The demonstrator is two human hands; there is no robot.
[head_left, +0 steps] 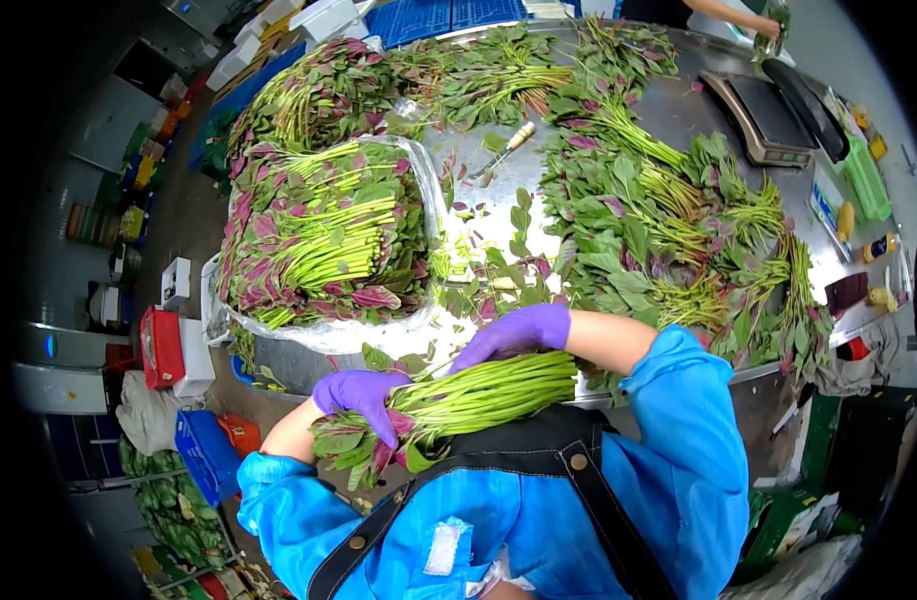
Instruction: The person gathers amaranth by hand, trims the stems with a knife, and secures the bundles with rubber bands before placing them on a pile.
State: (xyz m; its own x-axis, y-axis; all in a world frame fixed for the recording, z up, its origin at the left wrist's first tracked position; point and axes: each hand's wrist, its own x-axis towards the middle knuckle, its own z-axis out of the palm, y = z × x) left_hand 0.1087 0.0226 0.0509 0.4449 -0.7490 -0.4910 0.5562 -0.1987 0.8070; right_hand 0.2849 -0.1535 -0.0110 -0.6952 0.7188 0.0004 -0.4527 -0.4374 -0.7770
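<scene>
bunch of leafy greens (493, 390): held level just off the near edge of the metal surface (668, 105), close against the person's dark apron (523, 430); cut stem ends point right, green-and-purple leaves point left. left hand (363, 395), purple glove: closed round the leafy end, thumb on the near side, fingers partly hidden by leaves. right hand (513, 335), purple glove: laid along the far side of the stems, near the cut ends, fingers together and gently curved; fingertips partly hidden, so cannot tell whether it grips or only steadies. left part of the surface, by the near edge: clear plastic liner (433, 185) around a heaped stack of similar bunches (343, 245), most pale stems running crosswise. far left corner: another heap of greens (318, 95). along the far edge, near the middle: loose bunches (508, 80), stems showing. middle of the surface: knife (506, 148) with a light handle, lying flat, handle toward the far edge; nearer the near edge, cut stem pieces and loose leaves (458, 250). right half: bunches (668, 200) spread from the far edge down to the near right corner, overlapping. toward the far right corner: weighing scale (763, 115), with a green basket (863, 180) beside it. beyond that corner: another person's hand (768, 28), holding something green, too small to identify.
</scene>
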